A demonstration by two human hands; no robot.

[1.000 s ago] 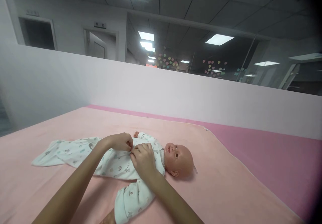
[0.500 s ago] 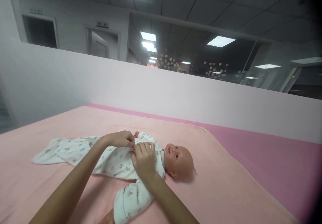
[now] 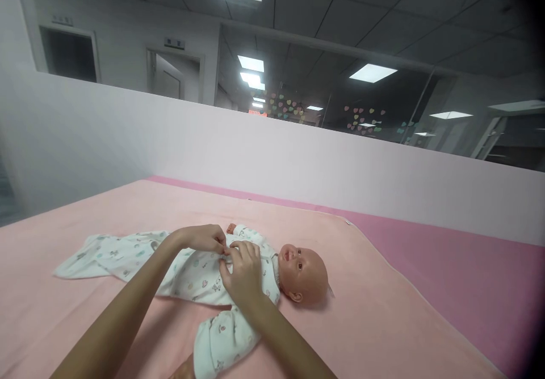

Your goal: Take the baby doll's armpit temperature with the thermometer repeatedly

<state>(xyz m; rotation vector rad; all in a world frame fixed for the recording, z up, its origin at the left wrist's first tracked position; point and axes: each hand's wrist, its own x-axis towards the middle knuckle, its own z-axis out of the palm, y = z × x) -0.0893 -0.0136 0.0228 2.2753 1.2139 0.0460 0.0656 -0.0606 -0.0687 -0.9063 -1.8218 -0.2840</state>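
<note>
A doll [image 3: 305, 275] is lying on its back on a peach sheet [image 3: 383, 316], its torso and arms being enclosed in a white printed garment [image 3: 193, 279], its head emerging at the collar. Over the doll's chest, the left hand [image 3: 208, 239] is curling, fingertips drawn together; the right hand [image 3: 243, 268] is resting half open, fingers bent. Whether either is gripping cloth, I cannot tell. Beyond the doll, a white partition [image 3: 323, 151] is standing.

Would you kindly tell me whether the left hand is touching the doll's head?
Apart: the head camera's view shows the left hand over the white printed outfit, with the right hand between it and the doll's head.
</note>
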